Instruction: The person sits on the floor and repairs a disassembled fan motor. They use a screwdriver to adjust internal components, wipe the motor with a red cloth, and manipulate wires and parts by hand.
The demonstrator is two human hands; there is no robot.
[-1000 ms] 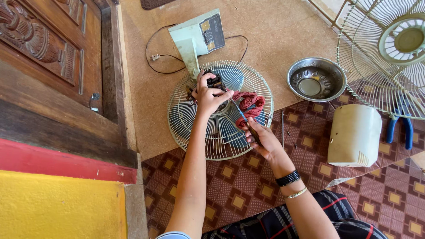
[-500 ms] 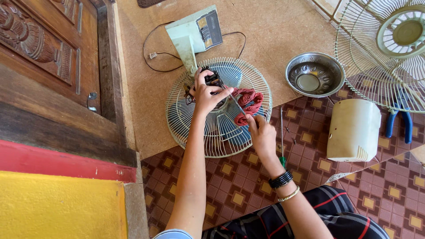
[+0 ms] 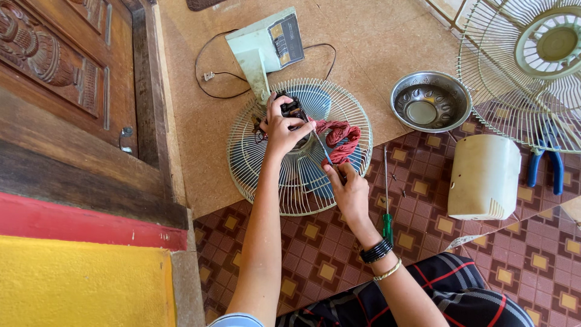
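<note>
While the wire fan guard (image 3: 290,181) lies flat on the floor, half on the tan mat and half on the patterned tiles, both hands work over its middle. The left hand (image 3: 283,128) is clenched around the dark fan motor (image 3: 292,109), which sits at the guard's centre, just below the pale green fan base (image 3: 266,45). The right hand (image 3: 348,192) rests on the guard's lower right part and pinches the handle end of a thin screwdriver (image 3: 319,145), whose shaft slants up towards the motor; whether its tip touches the motor cannot be told. A bunched red cloth (image 3: 340,138) lies on the guard just right of the motor, between the two hands. Blue blades show through the guard's wires.

Off the guard's right rim, a second screwdriver with a green handle (image 3: 387,200) lies on the tiles beside the right wrist, which wears a black band and a thin bangle. Farther right of the guard stands a cream plastic housing (image 3: 484,177), and above that a steel bowl (image 3: 431,101). Another wire guard (image 3: 520,72) lies well to the right, with blue-handled pliers (image 3: 544,169) at its lower edge. A carved wooden door (image 3: 66,79) stands left of the guard.
</note>
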